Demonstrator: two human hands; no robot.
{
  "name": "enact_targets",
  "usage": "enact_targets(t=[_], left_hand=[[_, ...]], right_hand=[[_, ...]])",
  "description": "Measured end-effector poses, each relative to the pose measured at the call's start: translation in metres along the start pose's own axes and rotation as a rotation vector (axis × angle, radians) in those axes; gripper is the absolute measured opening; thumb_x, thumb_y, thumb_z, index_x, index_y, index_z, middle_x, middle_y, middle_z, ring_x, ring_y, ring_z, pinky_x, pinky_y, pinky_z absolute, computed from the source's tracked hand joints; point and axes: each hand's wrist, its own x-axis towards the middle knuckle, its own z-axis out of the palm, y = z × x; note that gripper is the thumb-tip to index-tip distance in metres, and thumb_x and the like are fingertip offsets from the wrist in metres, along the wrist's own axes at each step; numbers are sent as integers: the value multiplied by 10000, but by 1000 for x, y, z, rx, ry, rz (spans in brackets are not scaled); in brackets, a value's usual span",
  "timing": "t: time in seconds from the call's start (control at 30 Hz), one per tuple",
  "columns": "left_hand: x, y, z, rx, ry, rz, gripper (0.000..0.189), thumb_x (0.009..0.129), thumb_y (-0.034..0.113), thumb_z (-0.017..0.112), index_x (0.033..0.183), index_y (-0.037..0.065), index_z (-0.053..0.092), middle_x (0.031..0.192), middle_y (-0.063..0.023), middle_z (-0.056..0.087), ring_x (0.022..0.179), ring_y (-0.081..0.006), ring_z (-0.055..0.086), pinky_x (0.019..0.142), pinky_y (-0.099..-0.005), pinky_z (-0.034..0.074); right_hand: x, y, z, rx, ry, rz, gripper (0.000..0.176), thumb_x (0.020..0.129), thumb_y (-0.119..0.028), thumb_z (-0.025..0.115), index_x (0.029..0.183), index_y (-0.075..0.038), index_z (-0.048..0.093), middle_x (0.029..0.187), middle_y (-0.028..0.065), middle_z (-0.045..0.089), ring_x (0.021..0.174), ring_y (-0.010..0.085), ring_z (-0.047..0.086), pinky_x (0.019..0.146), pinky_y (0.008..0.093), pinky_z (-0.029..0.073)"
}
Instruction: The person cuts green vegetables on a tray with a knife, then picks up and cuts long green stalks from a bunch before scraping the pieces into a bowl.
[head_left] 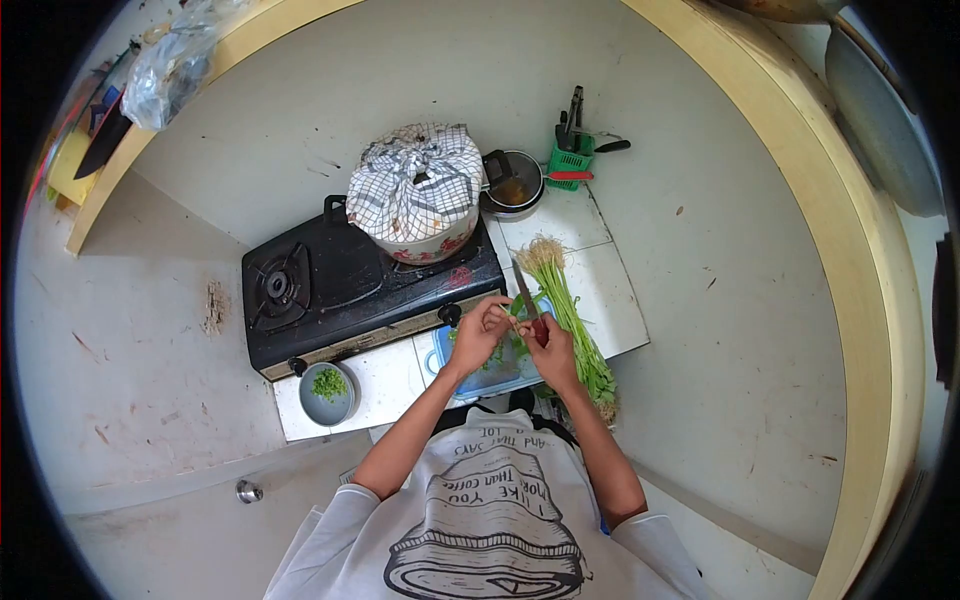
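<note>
My right hand point(550, 345) grips a knife point(524, 288) by its reddish handle, the blade pointing away from me. My left hand point(482, 330) sits close beside it and pinches a thin green stalk at the blade. Both hands hover over a blue cutting board point(492, 380) on the white tiled counter point(385, 378). A bunch of long green stalks with pale roots point(562, 300) lies just right of my hands, roots pointing toward the far side.
A black two-burner stove point(340, 285) stands to the left, carrying a floral pot covered by a checked cloth point(415, 190). A grey bowl of chopped greens point(328, 392) sits front left. A small saucepan point(514, 185) and a green utensil basket point(570, 160) stand at the back.
</note>
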Motion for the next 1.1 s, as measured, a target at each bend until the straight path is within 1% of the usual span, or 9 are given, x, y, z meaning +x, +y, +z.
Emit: enact_targets(t=[0.13, 0.33, 0.47, 0.63, 0.73, 0.83, 0.93, 1.03, 1.1], left_hand=[[-5, -7, -2, -180, 142, 28, 381, 963, -20, 688, 1325, -8, 572, 945, -27, 672, 867, -74, 649, 793, -232, 527], [-17, -10, -9, -272, 232, -36, 334, 961, -19, 694, 1280, -10, 598, 949, -37, 684, 852, -87, 653, 776, -245, 541], [-29, -6, -13, -287, 308, -37, 282, 960, -11, 702, 1233, -13, 630, 951, -40, 688, 855, -89, 658, 759, -241, 539], [-44, -12, -20, -275, 341, -108, 251, 981, 66, 703, 1219, -6, 670, 1057, -59, 737, 965, -122, 693, 907, -277, 544], [-54, -17, -22, -292, 309, -164, 210, 1002, 104, 682, 1177, -5, 721, 1099, -89, 761, 1007, -143, 706, 932, -286, 536], [-63, -18, -28, -326, 255, -154, 220, 1019, 139, 671, 1179, -10, 701, 1016, -67, 756, 912, -103, 688, 828, -245, 533], [-71, -15, -39, -372, 370, -294, 200, 1040, 185, 635, 1131, 29, 721, 940, -19, 715, 880, -101, 666, 805, -250, 517], [-76, -4, -47, -535, 422, -284, 208, 1058, 219, 609, 1112, 46, 711, 871, 17, 644, 767, -81, 581, 718, -236, 468], [-80, -12, -58, -479, 345, -280, 215, 1065, 230, 602, 1125, 51, 705, 862, 21, 618, 739, -79, 538, 698, -236, 447]], right_hand=[[-6, -15, 7, 127, -6, 71, 185, 949, -97, 750, 958, 20, 607, 898, 86, 743, 767, 89, 631, 701, 285, 513], [-10, -6, 24, 244, -92, 110, 224, 967, -74, 730, 884, -32, 526, 947, 99, 747, 825, 100, 616, 773, 275, 501], [-11, -7, 35, 360, -124, 104, 202, 951, -97, 749, 894, -10, 576, 859, 33, 703, 754, 87, 545, 694, 274, 467], [-10, -18, 44, 346, -209, 147, 260, 959, -84, 746, 850, -42, 514, 902, 70, 722, 822, 87, 606, 748, 256, 484], [-13, -23, 51, 281, -187, 120, 258, 947, -137, 768, 858, -31, 550, 842, 41, 695, 737, 89, 546, 686, 279, 468], [-14, -28, 51, 185, -268, 213, 266, 950, -164, 768, 860, -31, 556, 815, 30, 681, 719, 87, 535, 665, 281, 459], [-17, -10, 66, 336, -217, 55, 248, 970, -190, 751, 891, -16, 592, 811, 27, 680, 719, 87, 536, 669, 277, 460], [-18, -2, 65, 331, -247, 158, 233, 990, -203, 730, 958, 9, 638, 864, 49, 719, 774, 84, 591, 719, 279, 497], [-18, -4, 69, 418, -217, 167, 236, 1002, -199, 715, 1026, 31, 665, 956, 75, 751, 838, 94, 640, 784, 282, 526]])
